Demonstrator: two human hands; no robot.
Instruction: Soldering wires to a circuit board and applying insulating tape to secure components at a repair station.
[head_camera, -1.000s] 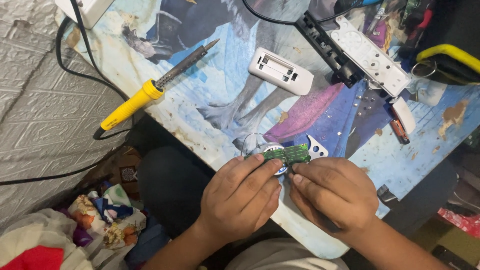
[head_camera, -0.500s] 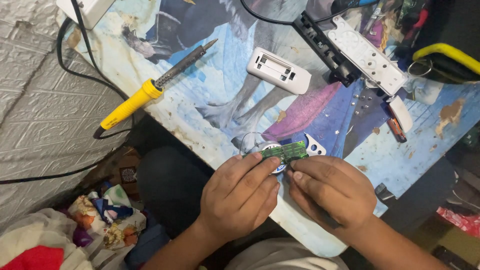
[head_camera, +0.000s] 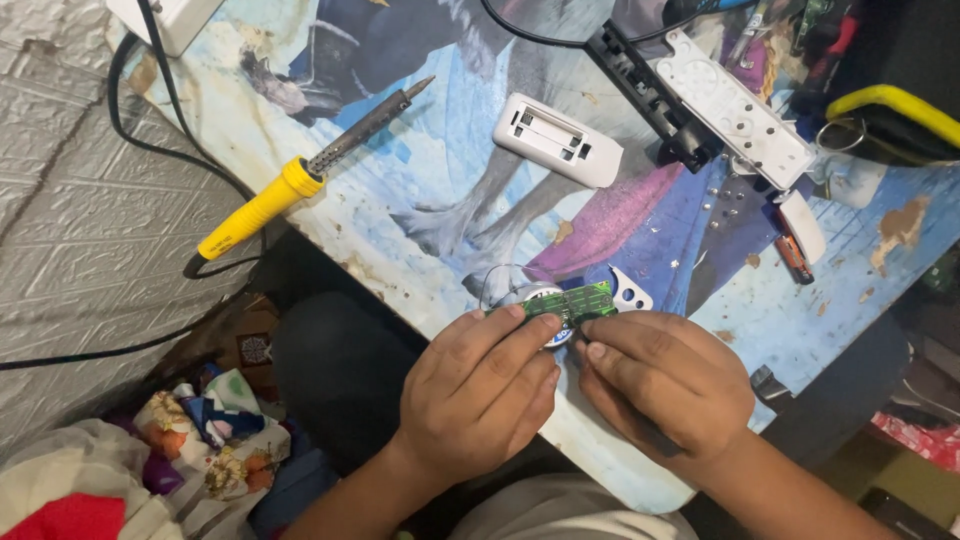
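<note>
A small green circuit board (head_camera: 570, 300) is held at the near edge of the table between both hands. My left hand (head_camera: 480, 390) pinches its left end with the fingertips. My right hand (head_camera: 665, 385) grips its right end from below. Under the board lies a round silvery part (head_camera: 532, 297) with thin wires, and a white plastic piece with holes (head_camera: 630, 292) sits just to the right of it. The underside of the board is hidden by my fingers.
A soldering iron with a yellow handle (head_camera: 300, 185) lies at the left on the picture-covered table (head_camera: 450, 200). Farther back are a white plastic cover (head_camera: 557, 140), a long white casing with a black part (head_camera: 720, 105), loose screws, and a yellow-edged black item (head_camera: 900, 110).
Both hands and the board stay in nearly the same place; the fingers shift slightly on the board.
</note>
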